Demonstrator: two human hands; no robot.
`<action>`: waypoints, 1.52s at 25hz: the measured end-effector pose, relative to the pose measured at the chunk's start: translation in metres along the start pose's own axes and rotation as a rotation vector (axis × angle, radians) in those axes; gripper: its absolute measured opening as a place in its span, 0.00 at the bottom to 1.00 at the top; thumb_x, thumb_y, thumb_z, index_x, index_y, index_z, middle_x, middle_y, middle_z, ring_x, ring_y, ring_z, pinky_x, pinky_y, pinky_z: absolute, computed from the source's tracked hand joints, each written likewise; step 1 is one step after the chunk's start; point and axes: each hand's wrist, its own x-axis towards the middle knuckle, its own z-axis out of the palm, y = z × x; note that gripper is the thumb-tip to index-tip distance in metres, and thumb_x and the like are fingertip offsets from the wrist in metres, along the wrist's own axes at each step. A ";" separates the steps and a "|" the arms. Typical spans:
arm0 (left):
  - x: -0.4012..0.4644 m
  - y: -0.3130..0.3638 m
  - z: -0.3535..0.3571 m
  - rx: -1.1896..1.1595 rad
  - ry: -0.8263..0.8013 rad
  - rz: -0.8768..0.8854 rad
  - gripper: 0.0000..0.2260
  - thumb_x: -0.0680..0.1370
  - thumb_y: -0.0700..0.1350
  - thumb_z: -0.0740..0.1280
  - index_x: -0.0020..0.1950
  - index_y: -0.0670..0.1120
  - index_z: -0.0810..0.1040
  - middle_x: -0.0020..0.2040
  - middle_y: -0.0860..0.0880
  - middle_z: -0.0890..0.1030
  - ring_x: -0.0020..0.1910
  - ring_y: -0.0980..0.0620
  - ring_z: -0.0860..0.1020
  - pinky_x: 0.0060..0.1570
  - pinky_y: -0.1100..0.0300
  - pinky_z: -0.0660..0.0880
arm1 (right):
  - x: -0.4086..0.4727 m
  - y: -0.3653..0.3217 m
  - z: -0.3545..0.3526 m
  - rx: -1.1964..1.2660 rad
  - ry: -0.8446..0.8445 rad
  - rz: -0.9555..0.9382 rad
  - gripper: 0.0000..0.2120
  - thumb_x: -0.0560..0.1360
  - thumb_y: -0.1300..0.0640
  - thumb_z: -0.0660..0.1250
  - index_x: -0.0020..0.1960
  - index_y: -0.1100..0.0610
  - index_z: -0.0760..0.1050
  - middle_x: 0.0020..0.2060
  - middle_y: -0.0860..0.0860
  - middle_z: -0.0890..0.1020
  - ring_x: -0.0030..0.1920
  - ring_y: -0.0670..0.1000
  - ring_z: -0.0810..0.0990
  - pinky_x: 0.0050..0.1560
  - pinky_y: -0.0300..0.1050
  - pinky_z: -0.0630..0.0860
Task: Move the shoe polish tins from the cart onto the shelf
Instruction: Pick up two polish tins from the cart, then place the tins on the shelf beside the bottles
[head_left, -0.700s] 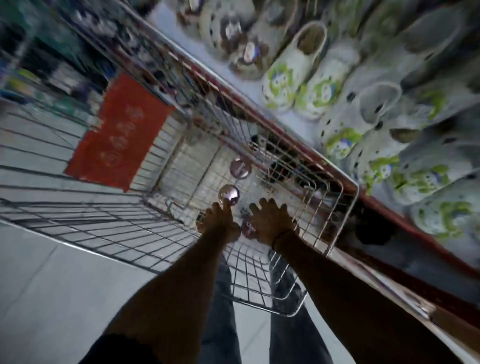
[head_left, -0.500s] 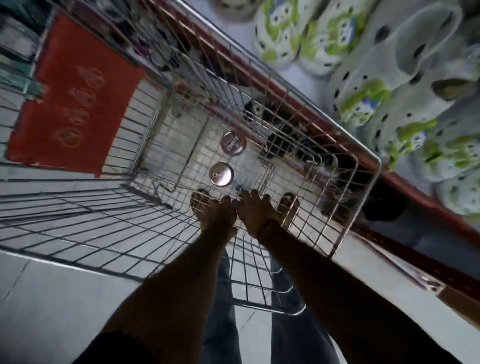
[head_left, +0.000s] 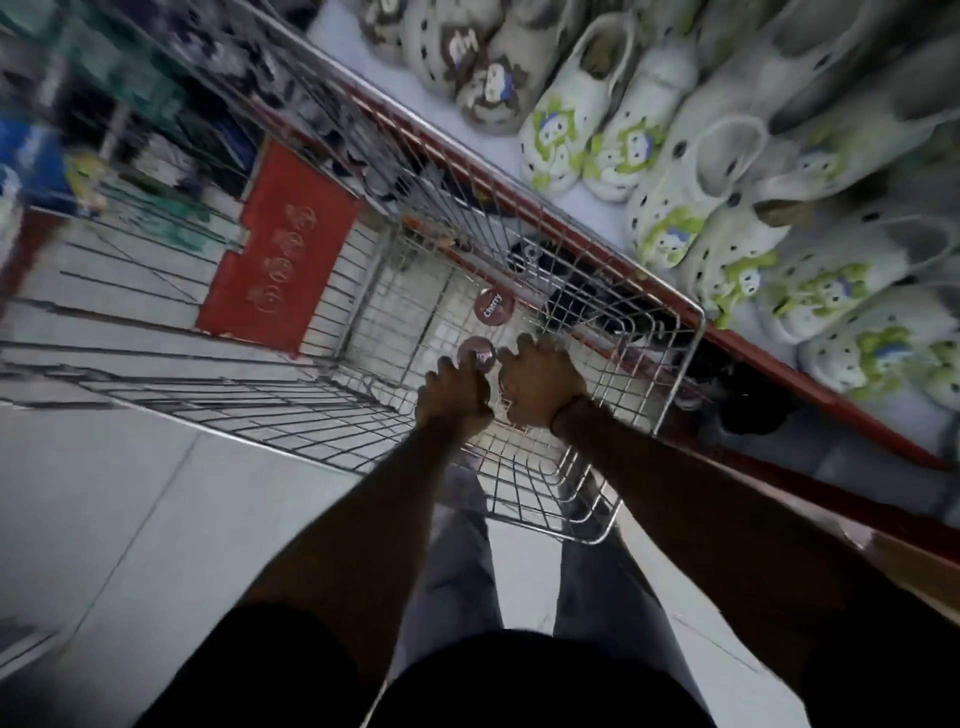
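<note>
— Both arms are down in the cart (head_left: 680, 364) now. Where are the tins from the hands?

— One tin (head_left: 475, 354) lies flat on the wire floor just past the fingertips, in the gap between the two hands. The left hand (head_left: 453, 392) is touching its near-left edge, or close to it; the right hand (head_left: 540, 382) sits just beside it on the right.

— And the one with the lettering?

— The far tin (head_left: 494, 307), lid up, lies farther along the floor and a shade to the right, apart from both hands. The right hand has the shorter line to it.

— Are they holding anything?

— The left is curled, knuckles up, fingers bent toward the near tin, but I can't tell whether it has actually got hold. The right is bent too, and something dark and round peeps out under its palm. Maybe another tin; I can't say it's gripped.

— Any long axis to mind?

— None, they're round and flat. I'd guess the thing is to pinch the rim from above.

— And the shelf?

— The shelf (head_left: 587, 208) runs along the cart's right side, crowded with clogs (head_left: 558, 135). So a lift would swing up and rightward, over the cart's rim; the right hand is nearer that side.
</note>
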 end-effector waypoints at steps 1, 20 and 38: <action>-0.013 0.001 -0.023 -0.013 0.055 0.038 0.36 0.71 0.48 0.75 0.75 0.45 0.63 0.65 0.37 0.72 0.62 0.31 0.76 0.59 0.40 0.78 | -0.008 -0.001 -0.025 0.027 0.060 -0.001 0.39 0.65 0.45 0.76 0.72 0.52 0.66 0.67 0.59 0.71 0.66 0.66 0.71 0.58 0.62 0.78; -0.163 0.225 -0.366 -0.273 0.859 0.786 0.33 0.63 0.57 0.74 0.66 0.48 0.80 0.59 0.45 0.79 0.56 0.45 0.80 0.56 0.53 0.81 | -0.246 0.123 -0.402 0.271 1.072 0.246 0.33 0.57 0.32 0.71 0.51 0.55 0.73 0.43 0.52 0.83 0.43 0.58 0.81 0.43 0.48 0.76; -0.060 0.402 -0.385 -0.082 0.650 0.731 0.16 0.72 0.46 0.76 0.56 0.39 0.83 0.55 0.37 0.84 0.54 0.37 0.83 0.53 0.50 0.79 | -0.188 0.275 -0.424 0.005 0.728 0.502 0.15 0.78 0.46 0.65 0.59 0.51 0.81 0.57 0.55 0.85 0.62 0.60 0.80 0.72 0.57 0.67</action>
